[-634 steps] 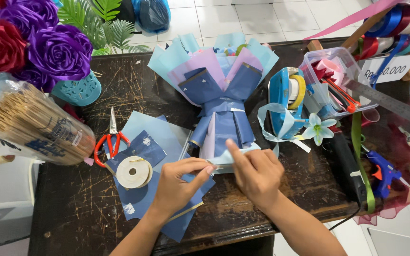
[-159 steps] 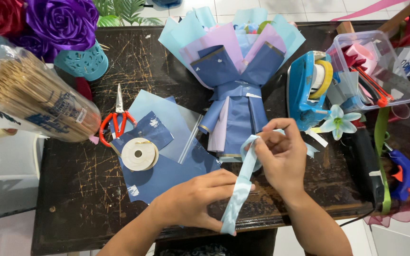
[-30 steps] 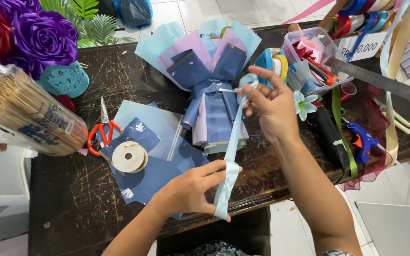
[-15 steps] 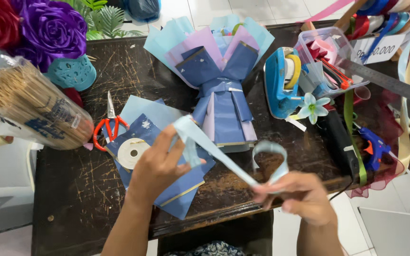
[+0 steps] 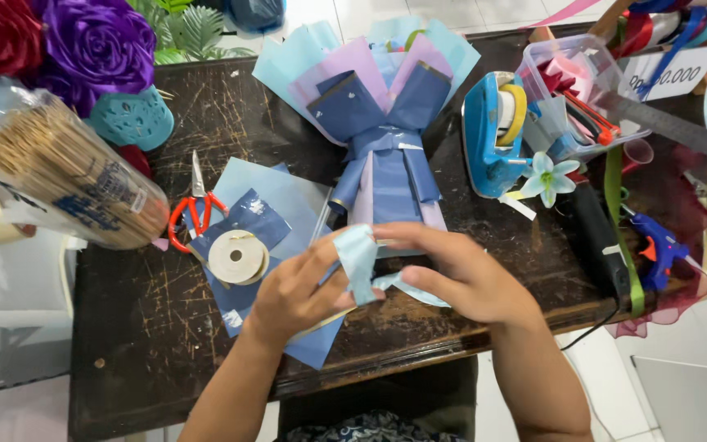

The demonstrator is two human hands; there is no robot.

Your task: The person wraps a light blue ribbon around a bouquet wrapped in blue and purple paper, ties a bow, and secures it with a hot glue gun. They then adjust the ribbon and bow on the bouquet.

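My left hand (image 5: 294, 291) and my right hand (image 5: 460, 274) meet over the front of the dark wooden table (image 5: 149, 311), both pinching a light blue ribbon (image 5: 359, 262) folded into a loop between the fingers. A tail of the ribbon runs under my right palm. Just beyond the hands lies a paper bouquet wrap (image 5: 382, 123) in navy, lilac and pale blue, its stem end pointing at me. Blue paper sheets (image 5: 276, 196) lie under and left of my left hand.
A cream ribbon spool (image 5: 238, 256) and red-handled scissors (image 5: 192, 214) lie left of the sheets. A bag of wooden skewers (image 5: 59, 176) and fabric roses (image 5: 83, 41) fill the left. A blue tape dispenser (image 5: 494, 131), clear box of ribbons (image 5: 576, 98), paper flower (image 5: 547, 176) and glue gun (image 5: 656, 250) stand right.
The ribbon was stretched out between my two hands; now the hands have come together and the ribbon is folded into a loop at the table's front.
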